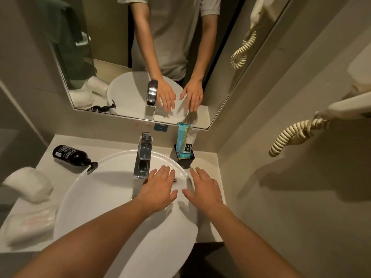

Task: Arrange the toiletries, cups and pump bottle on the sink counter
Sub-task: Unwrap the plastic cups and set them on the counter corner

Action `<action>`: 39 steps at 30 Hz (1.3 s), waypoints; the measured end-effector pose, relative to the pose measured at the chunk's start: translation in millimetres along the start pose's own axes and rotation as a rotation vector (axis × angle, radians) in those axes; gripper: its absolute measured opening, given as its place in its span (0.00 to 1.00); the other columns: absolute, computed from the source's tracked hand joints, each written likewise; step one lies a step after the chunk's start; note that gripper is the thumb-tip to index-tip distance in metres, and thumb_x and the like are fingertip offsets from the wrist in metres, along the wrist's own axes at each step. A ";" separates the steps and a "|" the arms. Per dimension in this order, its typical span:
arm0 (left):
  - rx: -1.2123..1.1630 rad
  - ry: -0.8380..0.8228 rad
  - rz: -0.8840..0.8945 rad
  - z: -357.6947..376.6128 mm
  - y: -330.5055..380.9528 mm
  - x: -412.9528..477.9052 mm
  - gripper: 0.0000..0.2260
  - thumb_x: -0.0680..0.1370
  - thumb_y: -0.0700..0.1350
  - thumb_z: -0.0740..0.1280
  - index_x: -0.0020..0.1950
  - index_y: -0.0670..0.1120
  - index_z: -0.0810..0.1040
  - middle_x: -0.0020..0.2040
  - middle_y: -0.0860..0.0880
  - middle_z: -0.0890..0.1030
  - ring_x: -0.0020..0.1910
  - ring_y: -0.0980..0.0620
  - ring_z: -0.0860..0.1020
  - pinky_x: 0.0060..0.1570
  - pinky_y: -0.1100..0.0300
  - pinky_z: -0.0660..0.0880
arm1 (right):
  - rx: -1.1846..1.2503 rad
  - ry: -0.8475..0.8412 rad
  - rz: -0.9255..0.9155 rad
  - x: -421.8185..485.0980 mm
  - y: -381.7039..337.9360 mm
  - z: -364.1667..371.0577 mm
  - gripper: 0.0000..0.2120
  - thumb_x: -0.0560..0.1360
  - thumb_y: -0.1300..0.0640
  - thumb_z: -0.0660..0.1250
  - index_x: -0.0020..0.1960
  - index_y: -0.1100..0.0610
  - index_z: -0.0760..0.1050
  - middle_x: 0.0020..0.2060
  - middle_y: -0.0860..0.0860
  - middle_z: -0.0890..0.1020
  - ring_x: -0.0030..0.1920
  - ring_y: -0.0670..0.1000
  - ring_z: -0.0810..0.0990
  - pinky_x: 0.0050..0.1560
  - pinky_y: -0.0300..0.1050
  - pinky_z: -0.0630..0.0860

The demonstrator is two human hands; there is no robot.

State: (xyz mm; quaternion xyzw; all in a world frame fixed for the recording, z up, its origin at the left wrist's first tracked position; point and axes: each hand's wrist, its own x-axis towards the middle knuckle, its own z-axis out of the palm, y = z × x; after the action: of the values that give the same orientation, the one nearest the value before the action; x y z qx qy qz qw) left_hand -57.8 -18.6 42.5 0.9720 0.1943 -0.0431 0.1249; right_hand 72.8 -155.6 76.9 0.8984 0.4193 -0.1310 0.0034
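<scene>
A black pump bottle (pixel 70 155) lies on its side on the counter's back left, nozzle toward the basin. Two plastic-wrapped cups lie on the left: one (pixel 28 184) tipped over, another (pixel 30 223) nearer me. A black holder (pixel 183 157) at the back right holds teal and white toiletry packets (pixel 185 139), standing upright. My left hand (pixel 159 188) and my right hand (pixel 204 187) hover flat over the basin's right side, fingers spread, holding nothing. They are side by side, just right of the tap.
A white oval basin (pixel 96 199) fills the counter (pixel 206 165), with a chrome tap (pixel 143 155) at its back. A mirror (pixel 124 57) hangs on the wall behind. A wall hair dryer with a coiled cord (pixel 295 135) hangs at the right.
</scene>
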 end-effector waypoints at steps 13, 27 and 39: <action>0.095 0.108 -0.089 -0.8 -19.1 -69.6 0.27 0.77 0.62 0.56 0.68 0.45 0.71 0.60 0.45 0.79 0.58 0.44 0.78 0.59 0.47 0.74 | -0.032 -0.018 -0.187 -35.6 -42.4 14.5 0.39 0.77 0.36 0.64 0.82 0.50 0.55 0.80 0.50 0.63 0.79 0.52 0.62 0.76 0.52 0.62; 0.120 0.089 -0.491 13.0 -32.3 -189.2 0.33 0.82 0.61 0.56 0.81 0.44 0.58 0.80 0.43 0.64 0.80 0.43 0.59 0.77 0.46 0.56 | -0.060 -0.021 -0.519 -65.8 -104.8 23.0 0.33 0.76 0.36 0.66 0.76 0.50 0.63 0.74 0.50 0.71 0.73 0.54 0.70 0.70 0.53 0.68; 0.113 0.132 -0.804 -4.7 -53.8 -273.9 0.31 0.80 0.62 0.57 0.78 0.46 0.63 0.73 0.44 0.71 0.74 0.44 0.68 0.72 0.46 0.64 | -0.094 -0.042 -0.732 -75.4 -184.5 9.4 0.38 0.77 0.35 0.63 0.80 0.52 0.59 0.77 0.51 0.69 0.75 0.55 0.68 0.72 0.55 0.66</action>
State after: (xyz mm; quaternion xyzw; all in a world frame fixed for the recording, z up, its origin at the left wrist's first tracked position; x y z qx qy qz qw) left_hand -330.7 -69.9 71.2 0.8247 0.5635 -0.0366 0.0319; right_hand -114.8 -93.8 104.9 0.6850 0.7181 -0.1228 0.0061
